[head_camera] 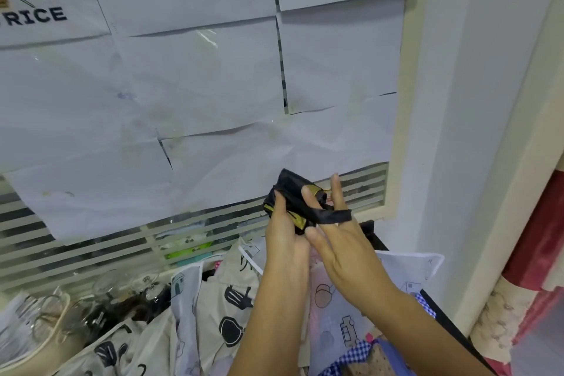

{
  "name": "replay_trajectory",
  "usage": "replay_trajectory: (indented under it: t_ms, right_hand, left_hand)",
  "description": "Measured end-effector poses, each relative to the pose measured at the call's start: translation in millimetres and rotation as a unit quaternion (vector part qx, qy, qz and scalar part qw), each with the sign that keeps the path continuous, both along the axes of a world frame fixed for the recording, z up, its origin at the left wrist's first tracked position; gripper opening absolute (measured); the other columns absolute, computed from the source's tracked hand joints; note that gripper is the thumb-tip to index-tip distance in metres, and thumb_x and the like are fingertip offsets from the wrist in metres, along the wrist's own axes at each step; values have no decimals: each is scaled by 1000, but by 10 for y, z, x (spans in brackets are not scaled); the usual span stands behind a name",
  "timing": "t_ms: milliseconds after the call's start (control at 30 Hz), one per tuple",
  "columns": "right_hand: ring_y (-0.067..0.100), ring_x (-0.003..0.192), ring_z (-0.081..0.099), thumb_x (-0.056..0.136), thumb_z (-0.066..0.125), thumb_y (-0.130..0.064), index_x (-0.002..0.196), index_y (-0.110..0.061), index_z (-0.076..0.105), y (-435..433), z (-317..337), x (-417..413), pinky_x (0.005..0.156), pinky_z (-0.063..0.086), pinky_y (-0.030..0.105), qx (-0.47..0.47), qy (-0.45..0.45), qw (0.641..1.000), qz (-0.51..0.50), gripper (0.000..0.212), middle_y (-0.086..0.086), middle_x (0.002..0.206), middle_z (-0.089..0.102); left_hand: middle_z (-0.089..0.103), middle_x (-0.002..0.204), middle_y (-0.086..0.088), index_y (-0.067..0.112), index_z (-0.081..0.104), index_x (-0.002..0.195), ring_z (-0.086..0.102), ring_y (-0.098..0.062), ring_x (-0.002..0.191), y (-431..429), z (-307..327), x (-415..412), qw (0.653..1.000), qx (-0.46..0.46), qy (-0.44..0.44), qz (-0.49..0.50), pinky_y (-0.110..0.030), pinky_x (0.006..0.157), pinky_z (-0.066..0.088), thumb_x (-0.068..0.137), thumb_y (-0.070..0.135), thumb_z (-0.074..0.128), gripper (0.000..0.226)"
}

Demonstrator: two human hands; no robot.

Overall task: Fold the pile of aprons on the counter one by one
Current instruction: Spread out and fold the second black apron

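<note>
— What do we have on the desk (442,314)?
— We see aprons (225,308) heaped over most of it, cream with black prints, a blue checked cloth (354,351) nearer us, and glass jars (116,290) at the left.

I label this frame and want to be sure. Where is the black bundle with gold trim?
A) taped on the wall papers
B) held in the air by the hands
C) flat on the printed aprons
B: the left hand grips the black bundle above the printed aprons, and its strap lies across the fingers of the right hand.
</note>
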State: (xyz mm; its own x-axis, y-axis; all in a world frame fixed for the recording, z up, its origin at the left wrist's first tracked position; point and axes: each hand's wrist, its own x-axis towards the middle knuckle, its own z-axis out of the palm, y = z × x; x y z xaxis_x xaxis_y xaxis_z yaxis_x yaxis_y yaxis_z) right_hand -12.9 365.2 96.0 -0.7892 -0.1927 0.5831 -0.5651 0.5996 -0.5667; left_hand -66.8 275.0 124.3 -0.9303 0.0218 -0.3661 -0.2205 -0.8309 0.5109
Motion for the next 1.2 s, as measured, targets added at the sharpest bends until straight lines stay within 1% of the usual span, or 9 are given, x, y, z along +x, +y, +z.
replay_trajectory:
  t_ms: [100, 233, 300, 367, 533, 700, 933, 1067, 1200]
  right_hand:
    - [-7, 132, 34, 98, 27, -51, 137, -59, 30, 75, -84, 41, 107, 22, 7, -24, -5, 999, 48, 39, -33, 143, 33]
    - [-3, 84, 66, 90, 63, -32, 83, -37, 73, 220, 65, 112, 74, 47, 10, -205, -19, 979, -2, 13, -22, 83, 71]
    - [3, 83, 67, 81, 72, -27, 83, -30, 71, 274, 273, 24, 73, 50, 14, -297, -41, 954, -13, 4, -14, 84, 71]
    - [2, 96, 63, 69, 74, -35, 102, -28, 63, 280, 541, -92, 79, 50, 14, -329, -38, 944, -3, 35, -15, 102, 67]
    - [-5, 96, 51, 69, 84, -28, 106, -30, 60, 135, 962, -469, 82, 38, 5, -158, 51, 986, -7, 44, -14, 105, 54]
    - [4, 73, 50, 74, 80, -16, 88, -11, 67, 10, 1030, -691, 68, 37, 10, -59, 122, 990, 23, 19, -10, 81, 51]
    - [7, 65, 50, 81, 74, -20, 79, -18, 58, 22, 1352, -848, 60, 40, 13, -34, -35, 997, 52, 16, -7, 71, 55]
    - [10, 63, 45, 86, 67, -27, 69, -16, 52, 99, 1522, -922, 54, 31, 18, 65, -32, 994, 81, 25, -2, 70, 49]
    - [7, 72, 52, 87, 68, -21, 84, -8, 69, 149, 1540, -1043, 59, 35, 15, -54, 60, 991, 107, 14, 2, 78, 58]
  left_hand:
    - [64, 111, -16, 5, 61, 114, 60, -27, 98, -56, 111, -102, 998, 22, 16, 49, -47, 100, 46, 93, 39, 58, 40]
    - [67, 104, -8, 9, 59, 110, 64, -21, 94, -145, 274, -149, 986, -70, 72, 130, -39, 87, 53, 97, 36, 52, 31]
    - [67, 111, -6, 16, 57, 117, 65, -19, 99, -159, 322, -139, 967, -155, 125, 158, -38, 90, 53, 97, 36, 51, 28]
    - [65, 116, -1, 26, 57, 113, 63, -15, 105, -156, 353, -138, 929, -258, 179, 195, -37, 95, 51, 97, 35, 52, 19]
    - [66, 115, -1, 25, 58, 111, 63, -16, 108, -142, 457, -153, 883, -334, 240, 227, -44, 99, 48, 95, 39, 54, 21]
    - [67, 110, -12, 13, 57, 116, 65, -20, 96, -128, 673, -194, 904, -293, 214, 228, -41, 85, 53, 96, 46, 46, 40]
    - [67, 87, -14, -4, 58, 116, 64, -24, 76, -163, 949, -312, 932, -280, 187, 137, -28, 52, 50, 93, 34, 61, 44]
    - [70, 89, -13, 2, 63, 101, 67, -24, 82, -200, 1134, -385, 950, -244, 154, 117, -39, 74, 58, 95, 38, 53, 38]
    - [69, 91, -14, 3, 61, 96, 66, -28, 88, -162, 1414, -463, 965, -190, 144, 112, -48, 86, 54, 96, 39, 51, 37]
